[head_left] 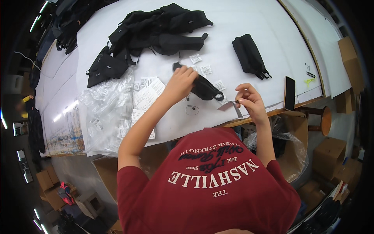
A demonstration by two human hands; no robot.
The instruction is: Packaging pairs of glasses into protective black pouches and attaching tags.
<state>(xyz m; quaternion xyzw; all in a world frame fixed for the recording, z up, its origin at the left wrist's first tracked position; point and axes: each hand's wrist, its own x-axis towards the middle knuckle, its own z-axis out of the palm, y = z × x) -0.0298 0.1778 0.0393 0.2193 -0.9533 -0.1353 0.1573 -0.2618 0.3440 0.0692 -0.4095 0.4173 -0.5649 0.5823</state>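
My left hand (181,84) grips the upper end of a small black zipped pouch (205,89), holding it slanted above the white table (210,119). A loop shows at the pouch's lower end. Just right of that loop, my right hand (251,103) pinches a hang tag (228,106) at its string end between thumb and fingers. A thin looped string (192,110) lies on the table below the pouch. Small white packets (205,70) lie beyond it. Printed white paper sheets (146,97) are spread under my left forearm.
A heap of black pouches (156,33) covers the far left, and one more black pouch (249,54) lies at the far right. Clear plastic bags (105,113) pile up at left. A phone (289,93) rests by the right edge. Cardboard boxes (329,152) and a wooden stool (325,121) stand right.
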